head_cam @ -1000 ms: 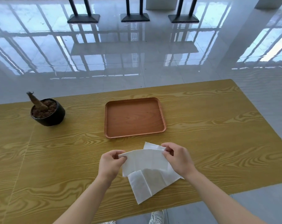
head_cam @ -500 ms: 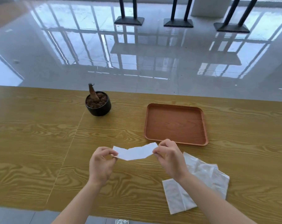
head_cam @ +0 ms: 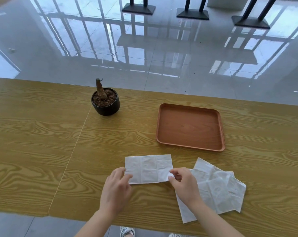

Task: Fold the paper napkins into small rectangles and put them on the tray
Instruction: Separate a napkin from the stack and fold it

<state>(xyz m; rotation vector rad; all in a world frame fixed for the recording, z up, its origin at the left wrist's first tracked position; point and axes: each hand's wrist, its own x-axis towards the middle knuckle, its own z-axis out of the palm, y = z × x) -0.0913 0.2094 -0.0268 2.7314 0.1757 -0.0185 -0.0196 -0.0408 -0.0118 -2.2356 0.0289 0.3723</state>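
One white paper napkin (head_cam: 148,168) lies flat on the wooden table (head_cam: 42,134), creased into three panels. My left hand (head_cam: 116,189) rests on its near left corner. My right hand (head_cam: 184,183) pinches its near right corner between thumb and fingers. A loose pile of several more white napkins (head_cam: 218,187) lies to the right, partly under my right forearm. The orange-brown tray (head_cam: 190,126) sits beyond the napkins, with nothing in it.
A black pot (head_cam: 105,103) with soil and a bare stump stands at the back left of the tray. The table's near edge runs just below my wrists. Past the far edge lies a glossy tiled floor with black table bases (head_cam: 192,13).
I lifted one napkin off the pile, carried it left in both hands, and laid it flat on the table. The pile stayed to the right.
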